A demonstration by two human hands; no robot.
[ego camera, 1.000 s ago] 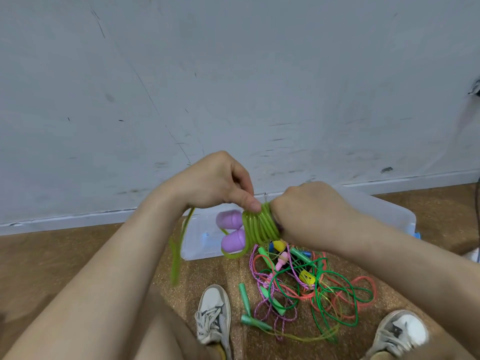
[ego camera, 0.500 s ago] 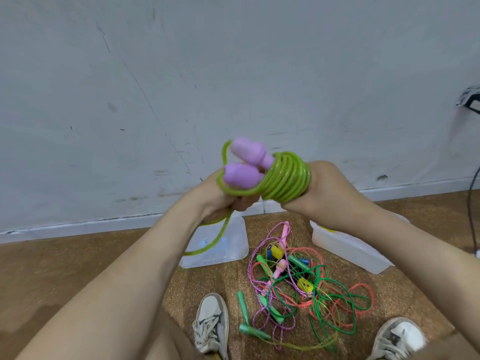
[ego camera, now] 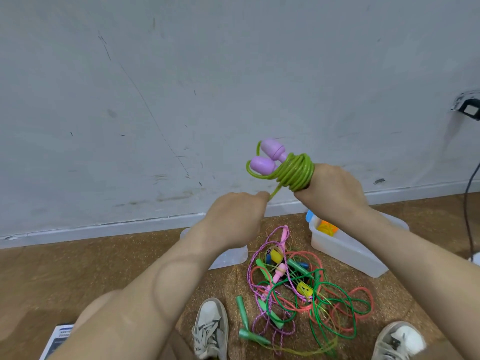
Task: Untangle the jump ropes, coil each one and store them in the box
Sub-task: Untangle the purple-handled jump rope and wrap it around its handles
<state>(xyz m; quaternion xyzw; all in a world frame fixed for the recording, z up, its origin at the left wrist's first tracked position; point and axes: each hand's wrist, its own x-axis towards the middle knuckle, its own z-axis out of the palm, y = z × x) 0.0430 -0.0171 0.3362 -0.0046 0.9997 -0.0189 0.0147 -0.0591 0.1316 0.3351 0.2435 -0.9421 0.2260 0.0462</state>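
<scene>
Grn rope (ego camera: pixel 297 174) glossy plastic; purple hndls (ego camera: pixel 262 165) smooth plastic; box (ego camera: pixel 346 252) transl. plastic; floor (ego camera: pixel 104 268) rough, grainy; wall (ego camera: pixel 181 74) matt, scuffed

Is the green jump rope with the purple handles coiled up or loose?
Mostly coiled: the green jump rope sits in tight loops at the right hand. One short tail is not yet wound and runs to the left hand, which pinches it.

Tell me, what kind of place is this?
Probably a plain indoor room, maybe a play corner: a scuffed grey wall, a brown cork-like floor, and tangled jump ropes beside a clear plastic box.
</scene>
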